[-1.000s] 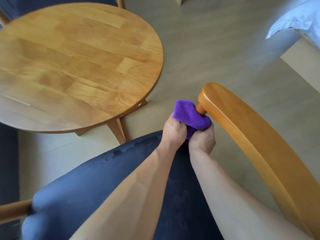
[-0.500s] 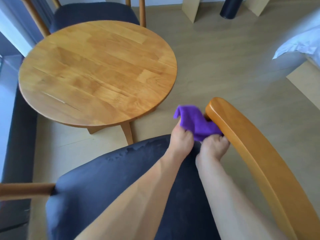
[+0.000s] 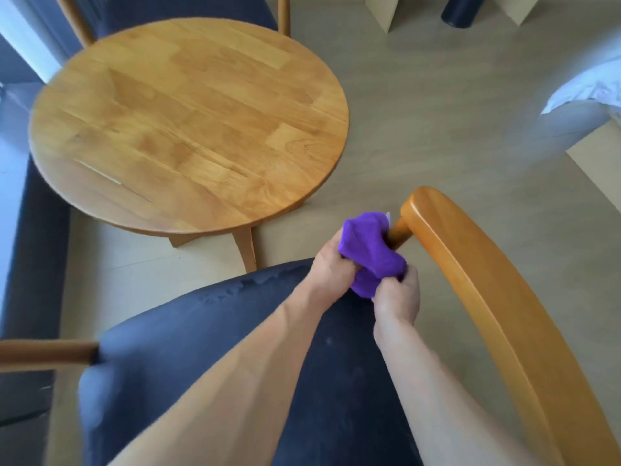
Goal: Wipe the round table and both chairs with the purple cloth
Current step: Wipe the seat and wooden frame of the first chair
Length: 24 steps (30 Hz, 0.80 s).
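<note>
Two hands grip one purple cloth (image 3: 368,255) at the chair's wooden post.

We see the cloth bunched into a thick, crumpled wad, bright violet and soft, pressed against the short post (image 3: 399,234) under the curved armrest (image 3: 477,280) of the near chair (image 3: 208,334). Our left hand (image 3: 331,264) clenches its left side, our right hand (image 3: 396,295) grasps its lower end. Its dark blue seat lies below our forearms. The round table (image 3: 188,126) stands well apart, with the second chair (image 3: 188,8) behind it.

no readable text, labels or signs
</note>
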Tool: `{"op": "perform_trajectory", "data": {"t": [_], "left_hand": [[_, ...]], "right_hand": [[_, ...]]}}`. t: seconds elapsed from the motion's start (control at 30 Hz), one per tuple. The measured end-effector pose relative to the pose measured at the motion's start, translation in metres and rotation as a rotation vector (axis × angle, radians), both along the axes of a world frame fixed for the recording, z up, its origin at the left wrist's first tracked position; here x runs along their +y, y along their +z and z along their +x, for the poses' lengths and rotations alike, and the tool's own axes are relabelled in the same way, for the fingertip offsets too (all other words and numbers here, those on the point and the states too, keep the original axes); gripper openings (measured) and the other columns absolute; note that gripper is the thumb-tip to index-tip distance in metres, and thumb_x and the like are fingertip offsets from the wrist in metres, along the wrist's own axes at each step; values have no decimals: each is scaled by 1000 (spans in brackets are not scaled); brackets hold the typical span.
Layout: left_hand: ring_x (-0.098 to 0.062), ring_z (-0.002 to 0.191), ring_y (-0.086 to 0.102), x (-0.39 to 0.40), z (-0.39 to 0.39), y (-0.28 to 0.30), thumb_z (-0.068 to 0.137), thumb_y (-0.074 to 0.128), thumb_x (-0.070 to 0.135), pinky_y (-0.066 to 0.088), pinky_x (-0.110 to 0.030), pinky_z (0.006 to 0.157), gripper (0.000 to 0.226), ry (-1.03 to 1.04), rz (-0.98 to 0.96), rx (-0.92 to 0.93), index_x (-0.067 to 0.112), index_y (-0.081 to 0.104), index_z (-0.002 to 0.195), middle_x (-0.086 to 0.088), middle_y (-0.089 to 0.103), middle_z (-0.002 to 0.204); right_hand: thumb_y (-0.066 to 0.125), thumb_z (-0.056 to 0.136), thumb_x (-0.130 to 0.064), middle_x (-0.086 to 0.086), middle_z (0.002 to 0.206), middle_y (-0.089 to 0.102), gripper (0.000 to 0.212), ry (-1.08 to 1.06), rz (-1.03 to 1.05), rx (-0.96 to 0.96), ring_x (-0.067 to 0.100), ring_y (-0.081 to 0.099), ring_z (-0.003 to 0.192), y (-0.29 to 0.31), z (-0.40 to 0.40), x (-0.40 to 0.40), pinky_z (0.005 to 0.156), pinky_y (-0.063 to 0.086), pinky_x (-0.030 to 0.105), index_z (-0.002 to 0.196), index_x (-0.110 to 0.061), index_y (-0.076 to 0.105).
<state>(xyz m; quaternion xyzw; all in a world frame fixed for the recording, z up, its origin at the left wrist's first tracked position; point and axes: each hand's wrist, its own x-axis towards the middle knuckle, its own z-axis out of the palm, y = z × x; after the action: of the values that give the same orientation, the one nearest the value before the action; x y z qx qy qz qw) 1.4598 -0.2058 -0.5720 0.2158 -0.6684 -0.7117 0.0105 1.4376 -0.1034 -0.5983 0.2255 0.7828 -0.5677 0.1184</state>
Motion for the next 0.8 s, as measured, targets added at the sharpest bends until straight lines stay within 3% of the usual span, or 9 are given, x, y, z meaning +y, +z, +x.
{"op": "perform_trajectory", "data": {"t": [0.1, 0.2, 0.27, 0.37, 0.43, 0.57, 0.7, 0.73, 0.8], "left_hand": [[-12, 116, 57, -20, 56, 5, 80, 65, 20, 50, -33, 95, 26, 85, -129, 52, 36, 65, 100, 15, 62, 106], [-2, 130, 48, -60, 116, 22, 71, 69, 27, 43, -24, 105, 37, 122, -212, 10, 47, 68, 102, 26, 54, 127], [0, 124, 54, -89, 160, 35, 69, 71, 30, 45, -31, 107, 37, 129, -190, -33, 40, 72, 104, 23, 65, 123], [-17, 100, 67, -113, 214, 63, 73, 74, 24, 50, -57, 96, 25, 212, -99, -6, 21, 73, 97, -10, 74, 101], [-19, 94, 67, -132, 255, 91, 76, 77, 24, 54, -53, 88, 22, 332, -111, 48, 15, 71, 95, -12, 74, 95], [-36, 83, 64, -167, 323, 145, 83, 74, 44, 54, -52, 78, 35, 535, -361, 68, 14, 59, 93, -15, 66, 86], [-3, 69, 56, -199, 350, 164, 81, 67, 50, 41, -13, 63, 32, 732, -774, -173, 25, 47, 84, 11, 58, 76], [-3, 76, 57, -207, 351, 159, 84, 66, 49, 41, -13, 67, 29, 712, -781, -269, 27, 48, 88, 12, 59, 82], [-19, 100, 59, -214, 350, 139, 91, 58, 54, 47, -33, 89, 36, 564, -720, -514, 23, 52, 107, 2, 59, 108]], "right_hand": [[50, 70, -19, -1, 102, 70, 35, 184, -136, -71, 20, 69, 94, 18, 38, -8, 83, 59, 47, 100, -35, 60], [42, 59, -3, -14, 96, 73, 66, 519, -267, -116, 4, 69, 85, 41, 69, -25, 68, 54, 22, 106, -46, 57], [43, 59, 1, -8, 103, 73, 69, 779, -295, -122, 13, 68, 96, 63, 91, -45, 77, 52, 27, 113, -39, 61], [53, 72, -5, 5, 94, 71, 31, 1040, -337, -93, 22, 63, 88, 97, 115, -68, 79, 45, 39, 98, -16, 65], [61, 77, -16, 6, 90, 68, 15, 1128, -408, -81, 19, 62, 87, 121, 134, -88, 81, 43, 41, 91, -11, 63], [72, 84, -31, 24, 113, 67, 36, 1178, -548, -116, 40, 64, 111, 158, 173, -135, 97, 50, 54, 106, -4, 63], [75, 82, -31, 9, 95, 75, 24, 1133, -425, -100, 26, 72, 92, 161, 214, -192, 73, 58, 38, 95, -16, 63], [74, 85, -29, 3, 93, 75, 19, 1138, -346, -86, 23, 72, 90, 155, 222, -205, 73, 59, 40, 97, -18, 62], [67, 91, -29, -4, 106, 71, 24, 1184, -186, -96, 20, 69, 98, 143, 234, -224, 84, 59, 46, 113, -27, 59]]}}
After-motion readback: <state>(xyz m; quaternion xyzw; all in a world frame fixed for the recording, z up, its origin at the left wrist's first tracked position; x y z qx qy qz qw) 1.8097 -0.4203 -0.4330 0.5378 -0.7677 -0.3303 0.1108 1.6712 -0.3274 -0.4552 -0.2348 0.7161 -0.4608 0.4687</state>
